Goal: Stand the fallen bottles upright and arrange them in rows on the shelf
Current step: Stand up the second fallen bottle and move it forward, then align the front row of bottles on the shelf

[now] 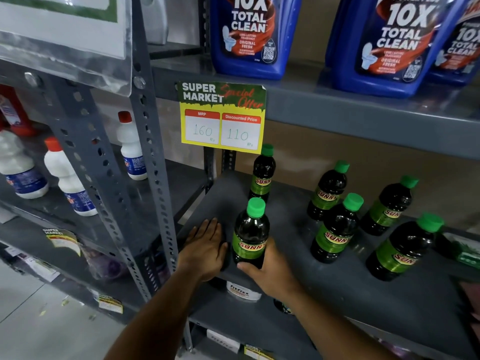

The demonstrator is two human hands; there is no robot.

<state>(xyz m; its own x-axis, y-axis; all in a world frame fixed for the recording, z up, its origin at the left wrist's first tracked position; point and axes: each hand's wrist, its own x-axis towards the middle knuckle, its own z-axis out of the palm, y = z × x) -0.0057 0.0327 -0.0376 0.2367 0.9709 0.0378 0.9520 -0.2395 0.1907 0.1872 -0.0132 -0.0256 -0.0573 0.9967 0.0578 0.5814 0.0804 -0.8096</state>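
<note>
On the grey metal shelf (298, 276) six dark bottles stand upright, each with a bright green cap and a green-and-yellow label reading SUNNY in red. At the front left edge the nearest bottle (250, 233) is held by the right hand (270, 271), whose fingers wrap the lower part of the body from the right and behind, thumb across the base at the front. Its liquid looks almost black through the clear plastic, and the label bands the lower half. The left hand (205, 249) lies flat and open on the shelf surface just beside this bottle, palm down, fingers pointing inward, holding nothing.

Directly behind the held bottle stands a second bottle (262, 175), partly under a hanging price tag (222, 116) printed SUPER MARKET, with 160 and 110 written by hand. To the right, well apart from these two, four bottles (361, 219) form two rough diagonal pairs, all standing upright.

On the shelf above sit blue cleaner jugs (253, 35). Left of the perforated upright, white bottles with red caps (65, 175) stand on a neighbouring rack.
</note>
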